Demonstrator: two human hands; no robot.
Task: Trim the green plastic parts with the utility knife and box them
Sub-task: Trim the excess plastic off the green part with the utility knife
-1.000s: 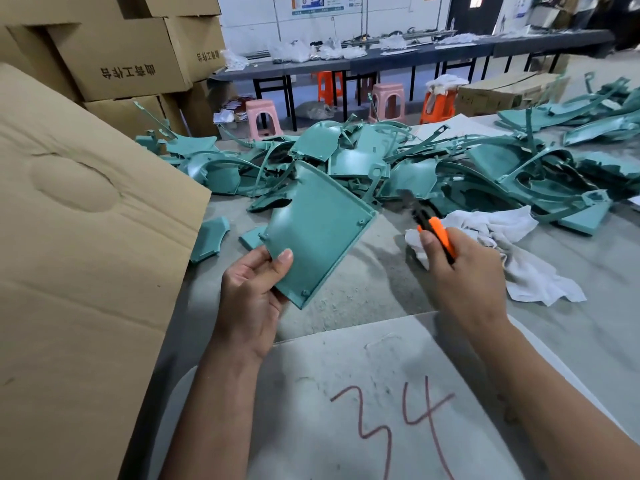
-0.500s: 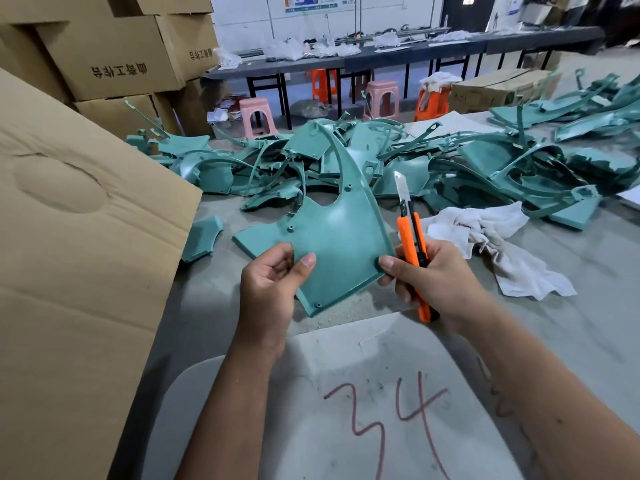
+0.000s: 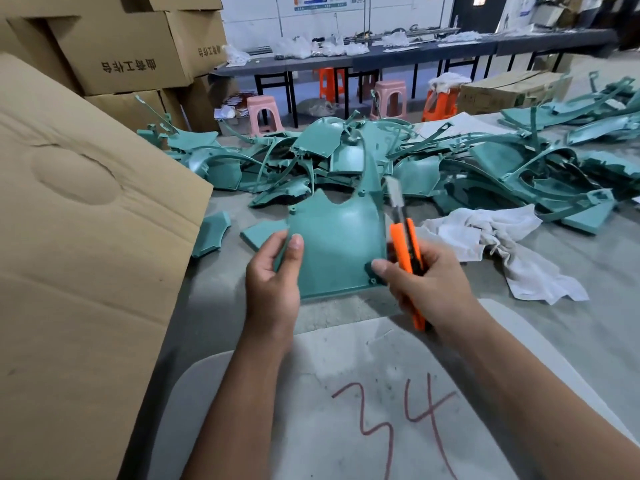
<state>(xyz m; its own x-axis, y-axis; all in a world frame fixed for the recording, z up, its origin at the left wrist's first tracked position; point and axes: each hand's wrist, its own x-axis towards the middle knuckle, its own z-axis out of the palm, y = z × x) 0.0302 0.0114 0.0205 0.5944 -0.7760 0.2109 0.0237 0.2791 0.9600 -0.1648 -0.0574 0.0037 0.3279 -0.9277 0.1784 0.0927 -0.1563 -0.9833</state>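
Note:
A flat green plastic part [image 3: 337,244] with a long curved arm is held upright above the grey table. My left hand [image 3: 273,275] grips its left edge, thumb on the face. My right hand [image 3: 424,284] holds an orange utility knife [image 3: 407,251] with the blade out and pointing up, beside the part's right edge; that hand's thumb also presses the part's lower right corner. A big heap of green plastic parts [image 3: 433,161] lies across the table behind. A large cardboard box flap [image 3: 79,237] stands at the left.
A crumpled white rag [image 3: 502,244] lies right of my hands. Two small green pieces [image 3: 211,233] rest near the flap. A grey board [image 3: 346,403] marked "34" is in front of me. Stacked cartons [image 3: 131,50] stand at the back left; stools and benches lie beyond.
The part has been turned from tilted to upright facing me. My right hand came in from the rag with the knife and now touches the part's lower right corner.

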